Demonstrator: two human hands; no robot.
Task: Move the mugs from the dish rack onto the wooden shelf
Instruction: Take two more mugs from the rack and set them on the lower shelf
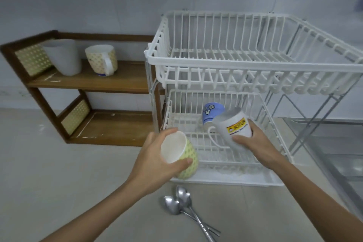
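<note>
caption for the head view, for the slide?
Left hand holds a green mug, right hand a white mug, at the dish rack.

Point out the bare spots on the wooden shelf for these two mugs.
Wooden shelf: the top board is free right of the patterned mug, up to the dish rack. Its left end is crowded by that mug and the white cup. The whole lower board is bare.

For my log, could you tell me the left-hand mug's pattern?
Pale green with small dots, white inside; head view.
</note>
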